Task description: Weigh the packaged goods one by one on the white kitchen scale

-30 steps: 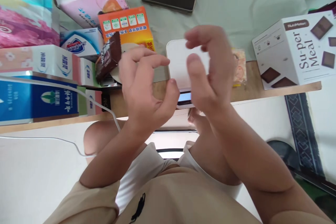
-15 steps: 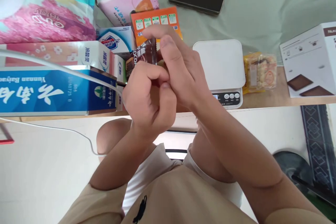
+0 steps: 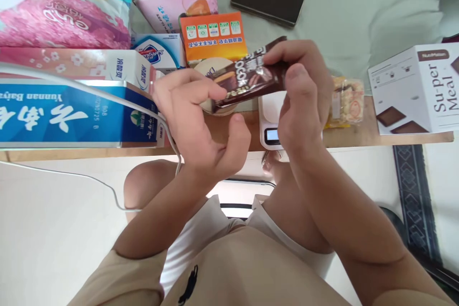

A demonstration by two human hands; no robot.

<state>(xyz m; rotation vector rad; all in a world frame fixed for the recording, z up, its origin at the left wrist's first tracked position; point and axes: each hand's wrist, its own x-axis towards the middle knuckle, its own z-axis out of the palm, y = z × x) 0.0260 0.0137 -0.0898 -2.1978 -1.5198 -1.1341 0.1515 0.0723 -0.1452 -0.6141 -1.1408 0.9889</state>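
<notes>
Your right hand [image 3: 304,105] pinches one end of the brown chocolate snack bar [image 3: 247,79], thumb on top and fingers behind. Your left hand [image 3: 195,119] touches the other end with loose, half-open fingers, not gripping. The bar hangs in the air, just above the white kitchen scale [image 3: 268,119]. You seem to be holding it up, lifted off the shelf. Next, keep your pinch tight and the bar level.

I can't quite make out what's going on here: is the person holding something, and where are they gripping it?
Yes: a brown chocolate snack packet. The right hand pinches its right end between thumb and fingers; the left hand touches its left end with its fingertips.
</notes>
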